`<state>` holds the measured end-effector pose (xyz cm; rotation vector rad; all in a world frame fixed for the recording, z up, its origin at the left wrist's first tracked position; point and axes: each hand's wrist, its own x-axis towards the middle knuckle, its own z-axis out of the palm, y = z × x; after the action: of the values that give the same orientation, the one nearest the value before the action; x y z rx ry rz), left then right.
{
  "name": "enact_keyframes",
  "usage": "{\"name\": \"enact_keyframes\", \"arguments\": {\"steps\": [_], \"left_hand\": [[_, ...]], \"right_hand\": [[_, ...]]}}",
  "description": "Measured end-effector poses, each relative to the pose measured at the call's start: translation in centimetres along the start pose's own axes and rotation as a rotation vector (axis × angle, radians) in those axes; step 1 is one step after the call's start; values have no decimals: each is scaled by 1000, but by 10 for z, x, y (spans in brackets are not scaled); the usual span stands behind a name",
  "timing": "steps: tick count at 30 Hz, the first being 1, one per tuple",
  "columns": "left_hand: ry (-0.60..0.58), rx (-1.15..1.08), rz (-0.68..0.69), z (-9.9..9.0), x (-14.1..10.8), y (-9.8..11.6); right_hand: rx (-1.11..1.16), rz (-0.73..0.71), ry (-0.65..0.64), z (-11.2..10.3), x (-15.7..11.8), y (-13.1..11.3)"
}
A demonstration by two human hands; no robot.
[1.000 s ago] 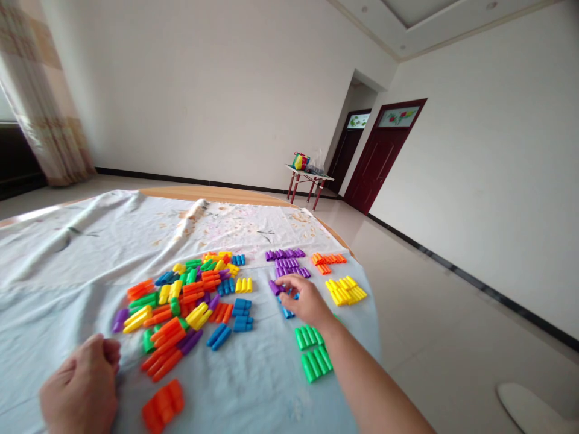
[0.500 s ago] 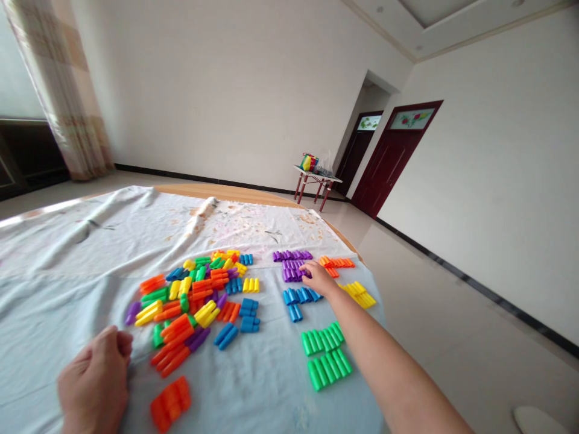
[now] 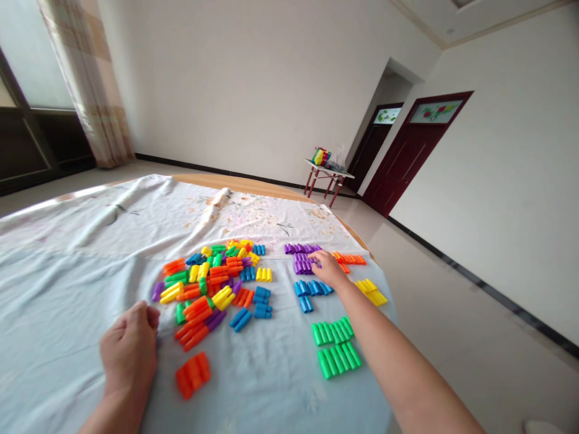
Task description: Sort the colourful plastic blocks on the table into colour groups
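Note:
My right hand (image 3: 329, 269) reaches to the right side of the table, its fingertips at the right end of the purple pieces (image 3: 304, 263); whether it grips one is too small to tell. Its fingers are bent together. My left hand (image 3: 131, 337) rests closed on the cloth, left of a mixed pile of coloured plastic pieces (image 3: 212, 283); what it holds, if anything, is hidden. Below the purple rows lie blue pieces (image 3: 312, 288) and two rows of green pieces (image 3: 337, 346). Orange pieces (image 3: 353, 259) and yellow pieces (image 3: 371, 292) lie beyond my right wrist.
A joined orange block (image 3: 193, 374) lies near the front, beside my left hand. A light blue and white cloth (image 3: 239, 386) covers the round table. Further back stand a small table (image 3: 332, 171) with bags on it, and dark red doors (image 3: 414, 157).
The view has shifted, so the table and pieces appear further right and slightly higher. Both hands stay at about the same places on the table.

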<state>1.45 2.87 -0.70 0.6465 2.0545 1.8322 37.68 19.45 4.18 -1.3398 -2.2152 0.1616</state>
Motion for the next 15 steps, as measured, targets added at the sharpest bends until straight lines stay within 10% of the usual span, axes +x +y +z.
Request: {"name": "enact_keyframes", "arguments": {"steps": [9,15], "left_hand": [[-35,-105,-48,0,-4,5],[-66,-108,-22,0,-5,5]], "right_hand": [[421,-148,-13,23,-50,-131],[438,-150,-15,55,-78,-164]]}}
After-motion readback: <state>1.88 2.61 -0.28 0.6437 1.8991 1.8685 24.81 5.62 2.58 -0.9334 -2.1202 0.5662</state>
